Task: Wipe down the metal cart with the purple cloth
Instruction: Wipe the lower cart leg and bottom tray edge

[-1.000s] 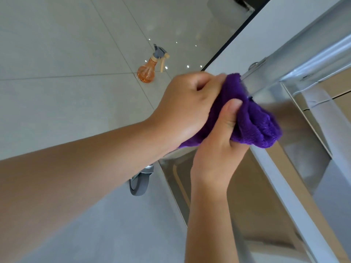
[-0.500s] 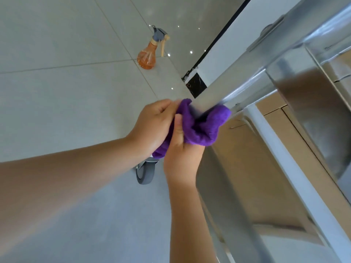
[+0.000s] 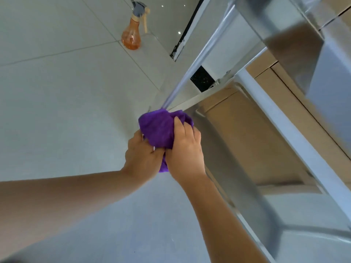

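Both sets of fingers curl into the one purple cloth point(image 3: 158, 130), bunching it around the lower end of a metal cart leg point(image 3: 191, 71). The right hand point(image 3: 185, 150) wraps over the cloth's right side, fingertips pressed into the fabric; the left hand point(image 3: 141, 158) grips it from the left and below, where a tail of cloth hangs between the palms. Two bare forearms reach in from the lower edge, wrists close together. The metal cart point(image 3: 284, 133) fills the right side. One orange spray bottle point(image 3: 133, 33) stands well apart on the tiled floor point(image 3: 57, 101).
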The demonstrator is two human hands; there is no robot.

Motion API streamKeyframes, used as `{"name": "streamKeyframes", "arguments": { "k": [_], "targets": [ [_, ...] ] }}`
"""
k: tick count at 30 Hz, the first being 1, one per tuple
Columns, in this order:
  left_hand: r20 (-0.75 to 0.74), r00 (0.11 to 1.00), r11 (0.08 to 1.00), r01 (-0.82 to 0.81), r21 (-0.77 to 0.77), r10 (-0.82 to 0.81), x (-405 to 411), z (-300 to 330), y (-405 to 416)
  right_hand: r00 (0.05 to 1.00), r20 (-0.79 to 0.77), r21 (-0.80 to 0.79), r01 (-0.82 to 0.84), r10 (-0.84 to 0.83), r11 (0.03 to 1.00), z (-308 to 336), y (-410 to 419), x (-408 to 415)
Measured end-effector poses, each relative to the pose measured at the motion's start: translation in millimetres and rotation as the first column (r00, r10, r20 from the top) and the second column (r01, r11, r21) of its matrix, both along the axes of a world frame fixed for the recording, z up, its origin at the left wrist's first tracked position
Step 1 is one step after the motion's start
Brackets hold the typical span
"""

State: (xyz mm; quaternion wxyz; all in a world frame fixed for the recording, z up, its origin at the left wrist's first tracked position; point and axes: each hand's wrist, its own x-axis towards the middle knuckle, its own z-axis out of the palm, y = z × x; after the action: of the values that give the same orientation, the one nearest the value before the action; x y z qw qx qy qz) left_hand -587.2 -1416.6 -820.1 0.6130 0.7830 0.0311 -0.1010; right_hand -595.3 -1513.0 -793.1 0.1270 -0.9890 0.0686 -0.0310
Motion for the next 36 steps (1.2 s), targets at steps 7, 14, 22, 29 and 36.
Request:
{"name": "streamKeyframes", "arguments": {
  "k": [7, 14, 22, 29, 36],
  "targets": [
    [-0.153, 0.918, 0.903, 0.391, 0.179, -0.367, -67.7, 18.4, -30.7, 0.949, -0.312, -0.035, 0.037, -0.046, 0.999, 36.6, -50.1, -82.3],
    [-0.225, 0.779, 0.760, 0.624, 0.182, -0.586, -131.7, 49.4, -67.2, 0.937, -0.276, -0.038, 0.213, -0.215, 0.976, 32.3, -106.9, -178.1],
    [0.010, 0.527, 0.488, 0.780, 0.392, -0.850, -183.9, 77.7, -123.4, 0.848, -0.244, -0.103, 0.460, -0.471, 0.882, 25.1, -181.3, -311.5],
    [0.147, 0.088, 0.150, 0.857, 0.493, -0.985, -252.8, 76.4, -206.5, 0.715, -0.046, -0.053, 0.696, -0.698, 0.716, 20.9, -217.1, -432.8],
    [0.207, -0.009, 0.063, 0.939, 0.339, -0.978, -347.8, 102.2, -292.8, 0.304, 0.421, 0.406, 0.779, -0.854, 0.478, 42.9, -198.5, -512.8]
  ]
}}
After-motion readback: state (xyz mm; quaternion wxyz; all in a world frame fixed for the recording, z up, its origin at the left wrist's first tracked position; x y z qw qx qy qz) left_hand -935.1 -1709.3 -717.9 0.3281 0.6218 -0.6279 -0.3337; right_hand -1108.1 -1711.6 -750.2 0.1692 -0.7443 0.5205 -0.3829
